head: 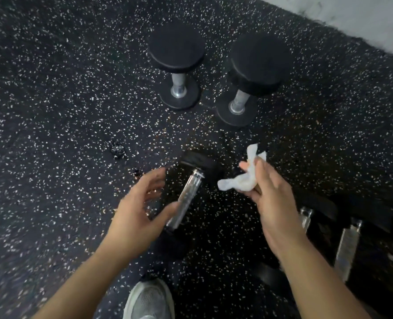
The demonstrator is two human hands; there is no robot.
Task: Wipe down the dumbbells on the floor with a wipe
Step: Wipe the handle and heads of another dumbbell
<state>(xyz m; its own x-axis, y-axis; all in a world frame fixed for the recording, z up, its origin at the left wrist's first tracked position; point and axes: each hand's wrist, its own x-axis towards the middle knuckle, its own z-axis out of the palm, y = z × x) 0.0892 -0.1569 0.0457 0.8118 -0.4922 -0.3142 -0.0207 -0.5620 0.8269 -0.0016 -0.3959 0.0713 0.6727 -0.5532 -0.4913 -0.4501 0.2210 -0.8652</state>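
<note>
Okay, my right hand (269, 187) bunches the wipe (241, 178); my left hand (142, 203) hovers spread over a lying dumbbell (188, 196) mid-floor. Two upright ones (177, 58) wait near the wall edge, apparently still unwiped.

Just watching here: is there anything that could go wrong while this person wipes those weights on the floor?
A few things, possibly. The left hand is open by the lying dumbbell, which might roll toward the shoe if nudged. The two standing dumbbells are on end and could tip if bumped. The wipe is bunched in the right hand, with loose ends that may drag on the speckled floor.
</note>
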